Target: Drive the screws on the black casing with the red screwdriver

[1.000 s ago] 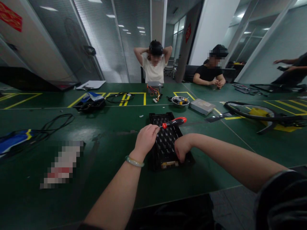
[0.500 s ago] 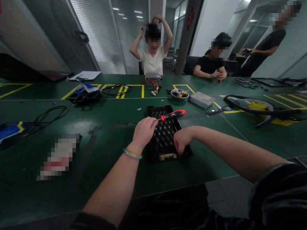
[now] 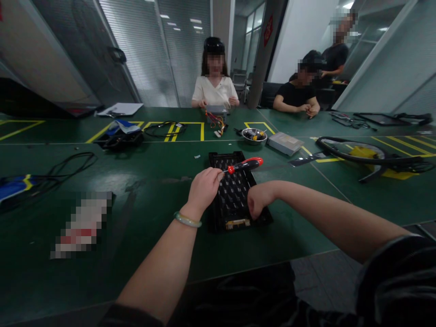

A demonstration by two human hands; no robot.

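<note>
A screwdriver (image 3: 245,165) with a red and black handle is pinched by its shaft in my left hand (image 3: 206,186); the handle points to the right. Beneath it, on the green table, lies a black rectangular plastic housing (image 3: 233,190) with a raised patterned inside and a gold-coloured piece (image 3: 237,223) at its near edge. My right hand (image 3: 259,200) is closed at the housing's near right corner, fingertips turned down inside it. What those fingers hold, if anything, is hidden by the hand.
Past the housing stand a metal bowl (image 3: 254,136) of small parts, a grey metal box (image 3: 285,143) and a power supply with coloured wires (image 3: 216,121). A black ring-shaped frame (image 3: 350,150) lies right, cables (image 3: 73,165) left. Two people sit opposite; another person stands behind.
The person opposite has lowered both arms from the head to the table. The standing person has shifted left. My hands, the screwdriver and the housing look nearly the same.
</note>
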